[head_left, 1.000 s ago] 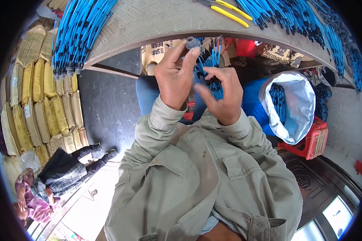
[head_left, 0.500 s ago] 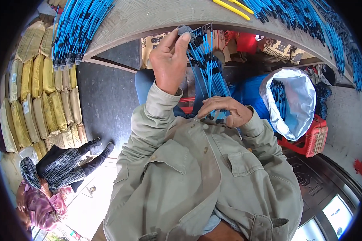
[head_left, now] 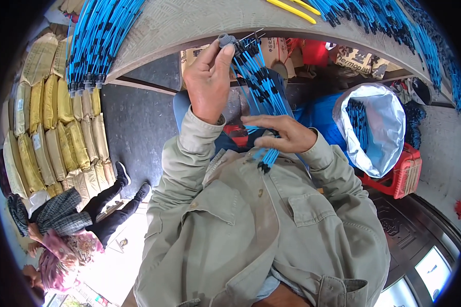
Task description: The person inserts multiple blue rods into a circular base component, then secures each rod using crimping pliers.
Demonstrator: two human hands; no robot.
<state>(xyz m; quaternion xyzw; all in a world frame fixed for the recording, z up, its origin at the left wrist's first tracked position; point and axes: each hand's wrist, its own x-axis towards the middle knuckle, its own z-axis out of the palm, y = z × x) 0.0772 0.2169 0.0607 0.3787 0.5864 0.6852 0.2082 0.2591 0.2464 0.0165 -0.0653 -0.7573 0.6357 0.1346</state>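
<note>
My left hand (head_left: 208, 82) is raised below the table edge, thumb and fingers pinching a grey round fitting (head_left: 227, 40). Beside it are thin metal rods and the upper end of a bundle of thin blue tubes (head_left: 261, 82) with black sleeves. The bundle slants down across my lap, its black lower tips (head_left: 264, 167) against my shirt. Over its lower part lies my right hand (head_left: 289, 134), palm down, fingers stretched out and thumb apart. Whether it touches the tubes I cannot tell.
Yellow-handled pliers (head_left: 294, 9) lie on the table (head_left: 189, 23), between piles of blue tubes (head_left: 102, 41). At right, a silver-lined bag (head_left: 389, 128) holds more tubes beside a red crate (head_left: 408, 174). Stacked sacks (head_left: 51, 112) and two people (head_left: 71, 225) are at left.
My left hand has shifted slightly left with the grey fitting. My right hand's fingers have straightened, and the bundle's lower tips show more. At left, a person's legs have moved.
</note>
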